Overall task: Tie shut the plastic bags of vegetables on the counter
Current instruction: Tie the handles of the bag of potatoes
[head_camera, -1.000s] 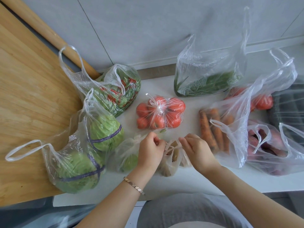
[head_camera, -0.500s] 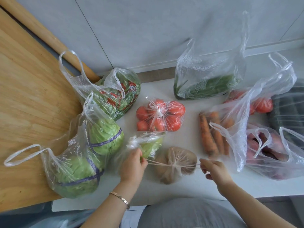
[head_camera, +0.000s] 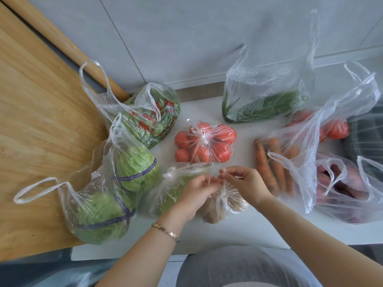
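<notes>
Two handle strips (head_camera: pixel 223 186) pinched, one in your left hand (head_camera: pixel 199 188), one in your right hand (head_camera: pixel 245 183) | bag of brown produce (head_camera: pixel 226 207) near the worktop's (head_camera: pixel 238 233) front edge, just beneath both hands (equally near).

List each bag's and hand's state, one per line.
Tomato bag: knotted shut.
Small green bag: knotted shut.
Brown bag: neck cinched, handles in both hands.
Cabbage bag: untied, handles loose.
Red-print greens bag: untied.
Long-greens bag: untied, gaping.
Carrot bag: untied.
Red-root bag: untied.
Left hand: pinches brown bag's handle.
Right hand: pinches the other handle.
</notes>
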`<state>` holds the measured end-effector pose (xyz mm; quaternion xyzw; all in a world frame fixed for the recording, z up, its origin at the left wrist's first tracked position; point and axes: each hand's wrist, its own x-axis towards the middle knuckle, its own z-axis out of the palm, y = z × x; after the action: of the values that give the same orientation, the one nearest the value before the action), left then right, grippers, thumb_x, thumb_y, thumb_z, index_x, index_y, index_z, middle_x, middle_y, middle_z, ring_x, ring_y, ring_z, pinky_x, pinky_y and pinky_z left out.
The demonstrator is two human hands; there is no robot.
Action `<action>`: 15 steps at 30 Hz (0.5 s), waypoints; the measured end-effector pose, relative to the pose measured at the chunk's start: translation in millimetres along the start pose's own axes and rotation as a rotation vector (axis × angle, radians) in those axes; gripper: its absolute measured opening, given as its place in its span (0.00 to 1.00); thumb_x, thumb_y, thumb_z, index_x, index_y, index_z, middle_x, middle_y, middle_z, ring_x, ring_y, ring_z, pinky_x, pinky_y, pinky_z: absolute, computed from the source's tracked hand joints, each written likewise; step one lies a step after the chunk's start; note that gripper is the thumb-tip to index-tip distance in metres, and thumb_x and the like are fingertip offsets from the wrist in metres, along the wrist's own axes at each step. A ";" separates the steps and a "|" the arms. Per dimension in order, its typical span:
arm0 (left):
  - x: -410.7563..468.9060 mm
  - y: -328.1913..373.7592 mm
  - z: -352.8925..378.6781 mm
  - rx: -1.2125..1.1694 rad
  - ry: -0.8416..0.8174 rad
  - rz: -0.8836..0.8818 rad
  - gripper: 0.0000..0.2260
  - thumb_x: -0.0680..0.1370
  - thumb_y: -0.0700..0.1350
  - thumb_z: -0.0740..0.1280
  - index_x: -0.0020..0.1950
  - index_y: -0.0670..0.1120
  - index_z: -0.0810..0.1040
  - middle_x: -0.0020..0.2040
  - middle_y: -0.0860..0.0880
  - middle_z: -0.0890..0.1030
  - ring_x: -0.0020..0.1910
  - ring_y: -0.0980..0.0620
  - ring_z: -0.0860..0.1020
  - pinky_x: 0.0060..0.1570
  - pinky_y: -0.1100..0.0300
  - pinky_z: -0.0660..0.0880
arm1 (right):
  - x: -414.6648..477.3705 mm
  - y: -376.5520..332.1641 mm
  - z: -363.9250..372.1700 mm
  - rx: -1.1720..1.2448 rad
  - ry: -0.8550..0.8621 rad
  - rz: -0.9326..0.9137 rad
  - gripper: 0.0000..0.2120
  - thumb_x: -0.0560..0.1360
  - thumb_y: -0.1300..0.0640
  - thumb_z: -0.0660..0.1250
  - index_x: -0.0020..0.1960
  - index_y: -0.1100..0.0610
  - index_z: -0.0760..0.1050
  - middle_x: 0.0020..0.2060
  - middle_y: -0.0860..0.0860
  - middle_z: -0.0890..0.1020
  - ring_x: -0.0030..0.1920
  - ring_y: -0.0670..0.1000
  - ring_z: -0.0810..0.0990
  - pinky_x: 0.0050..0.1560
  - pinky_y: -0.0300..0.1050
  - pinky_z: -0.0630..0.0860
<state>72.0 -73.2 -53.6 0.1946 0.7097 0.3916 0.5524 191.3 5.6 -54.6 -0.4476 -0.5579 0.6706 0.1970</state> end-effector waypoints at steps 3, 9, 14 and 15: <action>2.6 -3.7 8.7 0.106 0.043 0.030 0.05 0.74 0.41 0.69 0.41 0.50 0.78 0.35 0.55 0.78 0.31 0.63 0.75 0.38 0.69 0.71 | 5.9 2.6 0.7 -0.031 0.069 0.002 0.07 0.70 0.63 0.71 0.38 0.52 0.81 0.40 0.55 0.84 0.42 0.50 0.80 0.49 0.36 0.76; 6.8 2.9 10.9 0.025 0.117 0.083 0.08 0.73 0.35 0.68 0.40 0.48 0.78 0.35 0.51 0.81 0.31 0.61 0.78 0.32 0.74 0.73 | -0.5 24.1 0.1 -0.058 0.081 0.112 0.05 0.70 0.66 0.70 0.45 0.61 0.81 0.32 0.45 0.83 0.29 0.37 0.78 0.35 0.28 0.75; 7.6 -1.1 11.9 -0.002 0.177 0.095 0.09 0.73 0.36 0.68 0.39 0.49 0.78 0.36 0.52 0.81 0.36 0.58 0.79 0.39 0.69 0.75 | -0.7 26.4 1.9 -0.192 -0.011 0.107 0.05 0.71 0.63 0.69 0.46 0.58 0.82 0.32 0.44 0.81 0.30 0.41 0.76 0.35 0.32 0.74; 7.7 -2.1 11.9 -0.031 0.185 0.094 0.09 0.74 0.35 0.68 0.40 0.49 0.78 0.36 0.52 0.81 0.36 0.58 0.79 0.38 0.69 0.76 | 1.7 24.4 1.3 -0.176 -0.017 0.131 0.04 0.71 0.62 0.70 0.46 0.59 0.82 0.31 0.46 0.81 0.26 0.40 0.75 0.32 0.31 0.73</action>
<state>81.1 -64.9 -61.1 0.1822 0.7416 0.4445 0.4683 195.0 -1.2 -77.8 -0.4929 -0.5858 0.6342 0.1080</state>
